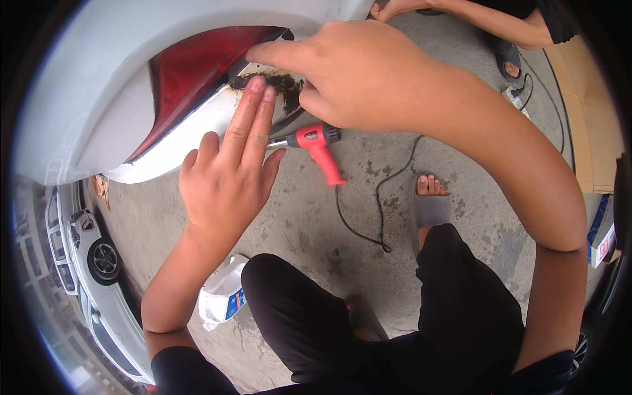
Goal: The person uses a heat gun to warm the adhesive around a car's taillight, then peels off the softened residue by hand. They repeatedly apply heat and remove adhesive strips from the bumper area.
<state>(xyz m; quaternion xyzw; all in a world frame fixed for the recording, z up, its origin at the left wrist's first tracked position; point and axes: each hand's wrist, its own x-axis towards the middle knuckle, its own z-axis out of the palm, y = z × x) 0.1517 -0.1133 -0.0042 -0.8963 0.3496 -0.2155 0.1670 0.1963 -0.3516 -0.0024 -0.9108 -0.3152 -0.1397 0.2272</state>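
A red tail light point(194, 76) sits in the white body panel point(181, 135) of a car in front of me. Along its lower edge, near the right end, the panel has a dark, brown-black patch point(288, 85) with a rough surface. My left hand point(227, 161) has its index and middle fingers stretched out, their tips at that patch; the other fingers are partly bent. From the right, my right hand point(355, 76) reaches over with the index finger straight, its tip at the light's edge. Neither hand shows a held object. Below them, a red heat gun point(319, 145) lies on the concrete.
The heat gun's black cord point(380, 210) loops across the floor near my sandalled foot point(431, 197). A white plastic container point(224, 289) stands beside my knee. Another person's forearm point(487, 18) is at the top right, near cardboard point(586, 112). A white car point(108, 316) is parked at left.
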